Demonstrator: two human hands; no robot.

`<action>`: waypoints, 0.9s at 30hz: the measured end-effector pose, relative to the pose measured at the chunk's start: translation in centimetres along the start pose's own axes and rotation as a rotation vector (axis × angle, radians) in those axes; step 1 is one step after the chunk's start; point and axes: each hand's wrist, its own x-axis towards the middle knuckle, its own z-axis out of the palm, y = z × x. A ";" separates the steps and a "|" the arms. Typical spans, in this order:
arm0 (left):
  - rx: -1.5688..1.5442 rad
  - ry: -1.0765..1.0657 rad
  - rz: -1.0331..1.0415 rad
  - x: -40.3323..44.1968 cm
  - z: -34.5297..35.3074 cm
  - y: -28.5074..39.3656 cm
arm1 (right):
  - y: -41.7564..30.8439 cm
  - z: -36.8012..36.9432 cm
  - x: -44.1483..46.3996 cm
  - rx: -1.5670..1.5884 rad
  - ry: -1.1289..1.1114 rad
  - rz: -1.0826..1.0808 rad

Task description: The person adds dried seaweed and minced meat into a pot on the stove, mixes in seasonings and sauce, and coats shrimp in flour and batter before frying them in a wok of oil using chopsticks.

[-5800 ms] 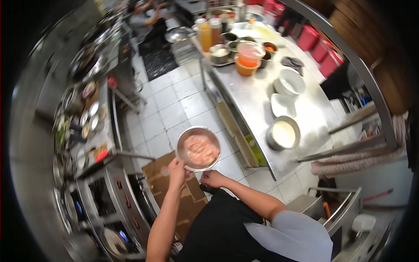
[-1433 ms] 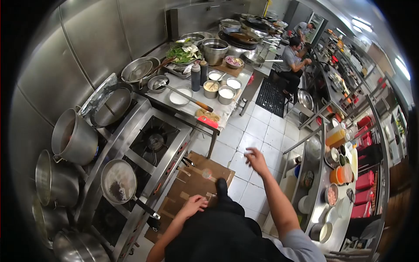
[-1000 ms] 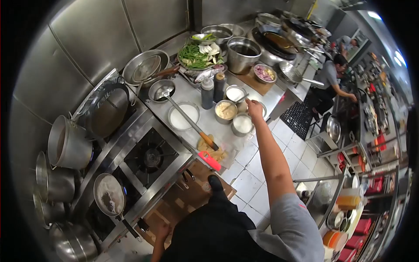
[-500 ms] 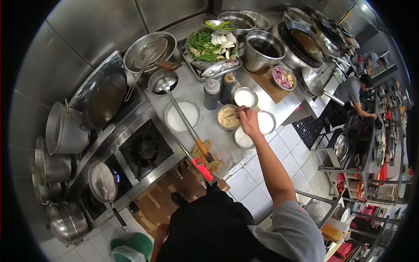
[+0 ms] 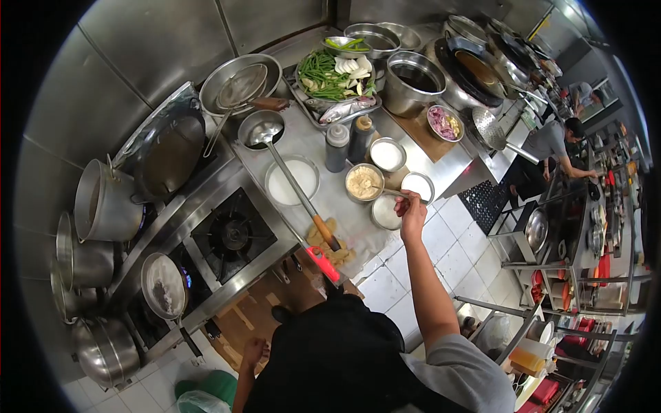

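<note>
My right hand (image 5: 412,215) pinches the handle of a metal spoon (image 5: 391,192). The spoon reaches left into a steel bowl of pale beige, crumbly seasoning (image 5: 363,180). Around it stand steel bowls of white contents: one behind (image 5: 387,153), one at the right (image 5: 418,184), and one in front (image 5: 386,213), just left of my fingers. Low beside my body hangs my left hand (image 5: 255,351), its fingers curled and nothing visible in them. A ladle (image 5: 292,175) with a wooden handle lies across a larger bowl of white contents (image 5: 279,191).
Blue flame burns under a frying pan (image 5: 163,286) at the left. Two squeeze bottles (image 5: 337,148) stand behind the bowls. A red lighter (image 5: 322,263) lies by the counter's front edge. Farther back are a vegetable plate (image 5: 330,77) and fish (image 5: 350,109). Another person (image 5: 554,144) works at the right.
My right hand has moved right and toward me, from above the seasoning bowl to beside the front white bowl. My left hand has come further into view.
</note>
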 end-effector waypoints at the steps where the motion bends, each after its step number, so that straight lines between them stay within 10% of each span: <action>1: 0.062 -0.017 0.111 -0.1 -0.3 -0.2 | 0.0 -0.1 -0.2 0.039 0.023 0.027; 6: 0.157 -0.105 0.259 -0.6 -1.4 -2.9 | -0.9 0.3 -2.2 0.039 0.056 0.064; 13: -0.216 0.140 -0.251 -1.8 -0.3 -6.4 | -1.0 7.3 -7.6 -0.060 -0.226 0.012; 22: -0.473 0.298 -0.372 -8.8 -0.1 -16.2 | 5.6 31.6 -24.1 0.061 -0.815 0.407; 27: -0.535 0.219 -0.332 -11.5 0.7 -25.4 | 4.5 37.7 -28.8 -0.122 -0.951 -0.256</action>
